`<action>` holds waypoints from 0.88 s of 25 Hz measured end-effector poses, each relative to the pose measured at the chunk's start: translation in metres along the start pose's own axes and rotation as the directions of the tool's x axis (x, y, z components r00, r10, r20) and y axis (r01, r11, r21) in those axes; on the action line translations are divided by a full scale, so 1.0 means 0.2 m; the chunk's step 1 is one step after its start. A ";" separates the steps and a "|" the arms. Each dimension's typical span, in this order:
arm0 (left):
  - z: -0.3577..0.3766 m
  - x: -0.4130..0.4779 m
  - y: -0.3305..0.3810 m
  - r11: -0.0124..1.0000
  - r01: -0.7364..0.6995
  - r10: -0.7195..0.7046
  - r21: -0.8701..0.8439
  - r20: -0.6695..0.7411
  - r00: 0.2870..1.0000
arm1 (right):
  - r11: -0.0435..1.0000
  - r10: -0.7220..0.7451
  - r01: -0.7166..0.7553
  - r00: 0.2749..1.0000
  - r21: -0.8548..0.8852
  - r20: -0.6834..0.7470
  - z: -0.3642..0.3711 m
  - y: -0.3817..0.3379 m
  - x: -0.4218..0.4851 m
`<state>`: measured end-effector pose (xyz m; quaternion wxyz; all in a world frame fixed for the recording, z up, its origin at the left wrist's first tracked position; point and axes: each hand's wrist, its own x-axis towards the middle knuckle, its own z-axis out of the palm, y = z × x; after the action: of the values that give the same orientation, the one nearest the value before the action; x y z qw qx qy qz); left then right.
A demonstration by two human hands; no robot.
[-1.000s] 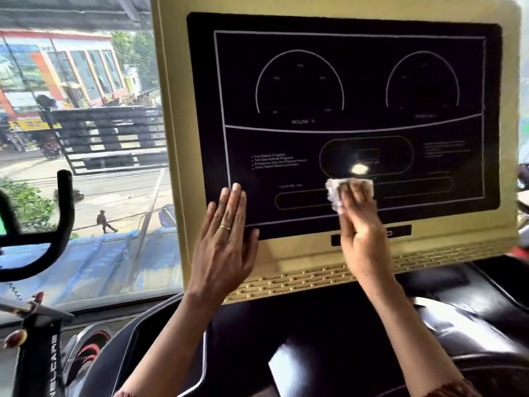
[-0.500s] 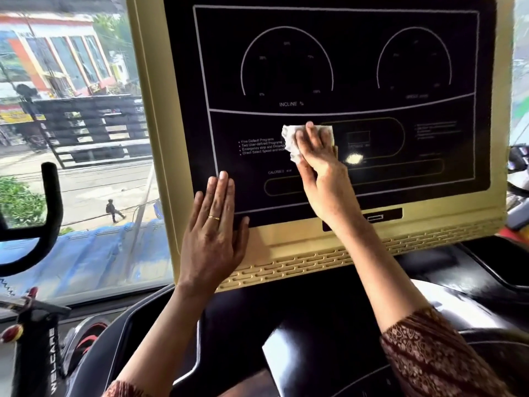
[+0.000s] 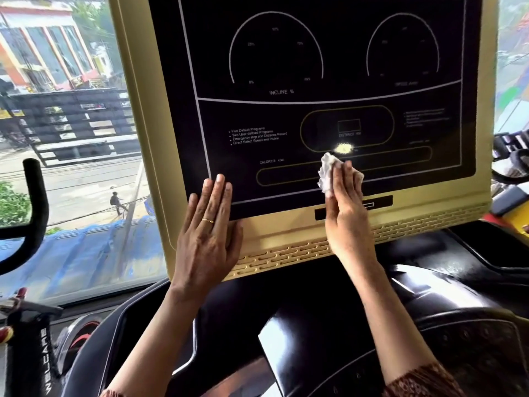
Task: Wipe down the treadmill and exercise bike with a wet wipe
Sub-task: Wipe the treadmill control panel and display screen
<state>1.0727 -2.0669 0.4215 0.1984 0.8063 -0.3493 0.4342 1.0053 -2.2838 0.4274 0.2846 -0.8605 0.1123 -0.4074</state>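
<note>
- Brown patterned sleeve (image 3: 423, 379) at the lower right edge of the frame, nearest the camera, with a bare forearm rising from it.
- The glossy black treadmill shroud (image 3: 315, 325) fills the bottom centre, under the console.
- At lower left is the exercise bike frame (image 3: 28, 353), black with white lettering. Its handlebar (image 3: 35, 190) curves up the left edge, and neither hand is near it.
- The left hand (image 3: 206, 233), centre-left, lies flat with its fingers straight and close together (a ring (image 3: 207, 220) on one of them). Its palm presses on the console's lower left corner, across both black panel and gold frame. It holds nothing, and I judge that it steadies the console.
- The right hand (image 3: 346, 207), at centre, has its fingers laid over the wet wipe (image 3: 326, 174) and holds it bunched against the glass. The thumb is hidden.
- The wipe is white and crumpled. It touches the lower band of the display panel (image 3: 286, 116) and pokes out to the left of the fingers, just below a glare spot (image 3: 343, 149).
- The gold frame (image 3: 134, 110) and its vent slots (image 3: 286, 253) border the display.
- Farthest away, at upper left, is a window (image 3: 71, 81) onto a street.
- Progress, as a judgement: the wiping is on the treadmill's display, and the task looks to be in its early part. The pictures do not show which areas are already clean. The frame, vents, shroud and the whole bike probably remain.
</note>
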 end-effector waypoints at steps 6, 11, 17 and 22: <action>0.00 -0.03 -0.01 1.000 -0.021 0.022 0.022 -0.005 1.000 | 0.955 -0.296 0.296 0.949 0.024 0.104 0.18 -0.25 -0.28; 0.01 -0.07 0.01 0.999 -0.018 0.018 0.050 -0.017 1.000 | 0.981 0.181 -0.178 0.983 0.072 -0.028 -0.01 -0.03 -0.15; 0.01 -0.12 0.01 0.999 0.000 0.000 0.044 0.008 1.000 | 0.995 -0.084 0.072 0.977 0.067 0.195 0.23 -0.31 -0.57; 0.01 -0.18 0.01 0.998 0.000 -0.001 0.058 0.013 1.000 | 0.916 0.392 -0.401 0.894 -0.002 0.219 0.04 -0.11 -0.33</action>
<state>1.0584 -2.0560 0.3900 0.1728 0.8145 -0.3375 0.4390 0.9677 -2.2347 0.3950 0.3907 -0.8520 0.2450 -0.2480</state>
